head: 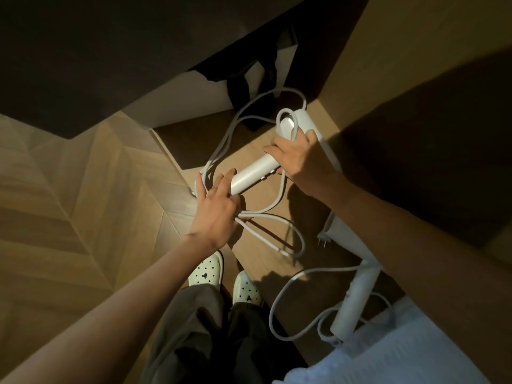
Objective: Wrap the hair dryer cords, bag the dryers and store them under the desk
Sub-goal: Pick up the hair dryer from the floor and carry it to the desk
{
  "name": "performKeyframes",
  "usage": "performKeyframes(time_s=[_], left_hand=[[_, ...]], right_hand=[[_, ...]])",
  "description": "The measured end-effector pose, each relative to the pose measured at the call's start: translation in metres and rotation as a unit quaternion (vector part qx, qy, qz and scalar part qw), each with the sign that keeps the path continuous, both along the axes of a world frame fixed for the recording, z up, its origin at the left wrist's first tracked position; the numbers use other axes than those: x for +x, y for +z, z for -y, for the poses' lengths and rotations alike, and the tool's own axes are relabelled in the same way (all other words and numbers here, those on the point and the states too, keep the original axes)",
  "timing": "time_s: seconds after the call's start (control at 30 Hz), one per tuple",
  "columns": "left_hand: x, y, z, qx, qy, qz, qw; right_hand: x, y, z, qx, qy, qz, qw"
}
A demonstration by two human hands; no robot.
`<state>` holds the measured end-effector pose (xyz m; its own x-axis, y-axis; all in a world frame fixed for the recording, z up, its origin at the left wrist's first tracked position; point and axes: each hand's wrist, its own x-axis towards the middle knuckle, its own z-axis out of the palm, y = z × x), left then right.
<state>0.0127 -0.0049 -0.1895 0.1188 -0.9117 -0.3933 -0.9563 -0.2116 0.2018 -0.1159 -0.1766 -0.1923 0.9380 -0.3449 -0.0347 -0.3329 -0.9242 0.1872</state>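
I hold a white hair dryer (pixel 253 173) above the wooden floor. My right hand (pixel 300 159) grips it where the handle meets the head, with a loop of its white cord (pixel 243 117) caught under the fingers. My left hand (pixel 214 209) is at the handle's end and holds several strands of the cord, which trail in loops below. A second white hair dryer (pixel 354 303) lies at the lower right with its own cord (pixel 288 295) loose in loops around it. A black bag (pixel 249 87) sits under the dark desk (pixel 83 51).
A white panel (pixel 182 101) stands beneath the desk next to the bag. A plug with two prongs (pixel 322 241) shows beside a white object at the right. A pale blue bed cover (pixel 401 353) fills the lower right corner. My feet in white clogs (pixel 207 270) stand on the floor.
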Motion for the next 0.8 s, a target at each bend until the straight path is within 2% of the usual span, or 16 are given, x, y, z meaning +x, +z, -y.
performKeyframes(time_s=[0.13,0.23,0.4,0.63,0.8], left_hand=[[0.001,-0.001,-0.008,-0.063,0.037,-0.046,0.996],[0.000,0.001,-0.010,-0.086,0.061,-0.048,0.993],[0.002,0.013,-0.016,-0.076,0.025,-0.011,0.997],[0.002,0.059,-0.033,-0.135,0.041,-0.014,0.990],[0.002,0.120,-0.050,-0.176,0.039,-0.019,0.983]], right_hand=[[0.011,0.000,0.004,-0.035,0.030,-0.066,0.997],[0.010,0.006,-0.001,-0.016,0.029,-0.071,0.997],[-0.006,0.020,-0.025,0.056,-0.009,-0.041,0.998],[-0.008,0.078,-0.036,0.003,0.003,-0.042,0.999],[-0.022,0.139,-0.059,-0.011,-0.010,0.022,1.000]])
